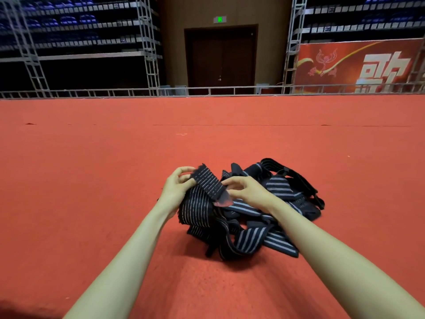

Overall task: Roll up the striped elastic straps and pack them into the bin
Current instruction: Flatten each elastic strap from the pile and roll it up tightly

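A tangled heap of dark navy elastic straps with white stripes (271, 215) lies on the red carpet in front of me. One striped strap (208, 184) is lifted off the heap's left side, its frayed end pointing up and away. My left hand (177, 188) pinches that strap near its end from the left. From the right, my right hand (245, 188) grips the same strap, fingers curled over its lower part. The rest of this strap hangs down into the pile. No bin is in view.
Red carpet floor (92, 180) stretches wide on all sides. A low metal truss rail (207, 90) bounds it at the far edge, with a dark double door (220, 58), scaffold towers and a red banner (358, 67) behind.
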Action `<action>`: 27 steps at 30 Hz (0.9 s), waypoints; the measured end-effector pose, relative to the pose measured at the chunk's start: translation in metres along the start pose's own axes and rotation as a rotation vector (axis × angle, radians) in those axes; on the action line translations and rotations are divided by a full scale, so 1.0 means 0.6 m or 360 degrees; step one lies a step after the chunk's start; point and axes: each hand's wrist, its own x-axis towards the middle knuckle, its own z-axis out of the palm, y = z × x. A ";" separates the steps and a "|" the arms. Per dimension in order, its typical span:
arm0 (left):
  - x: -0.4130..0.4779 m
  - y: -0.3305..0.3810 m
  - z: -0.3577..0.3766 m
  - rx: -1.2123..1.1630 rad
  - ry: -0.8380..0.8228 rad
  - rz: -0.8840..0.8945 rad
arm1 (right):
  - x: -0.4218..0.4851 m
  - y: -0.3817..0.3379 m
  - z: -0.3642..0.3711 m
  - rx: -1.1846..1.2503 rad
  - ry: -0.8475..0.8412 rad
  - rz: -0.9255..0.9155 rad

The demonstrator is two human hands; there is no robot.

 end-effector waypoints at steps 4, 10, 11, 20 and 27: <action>-0.005 -0.009 -0.008 0.0163 0.0029 0.0023 | 0.002 0.001 -0.008 -0.0133 -0.0080 0.0006; 0.002 -0.034 -0.009 0.0234 0.0176 -0.0035 | 0.013 0.018 -0.014 -0.0274 0.0025 0.0028; 0.003 -0.036 -0.004 0.0242 0.0179 -0.0024 | 0.014 0.023 -0.014 -0.0279 0.0060 0.0032; 0.016 -0.034 -0.005 0.0067 0.0534 -0.0051 | 0.009 0.115 -0.070 0.0033 0.0402 0.0436; 0.012 -0.015 -0.005 0.0061 0.0388 -0.0160 | 0.001 0.139 -0.160 0.1081 0.0765 0.0731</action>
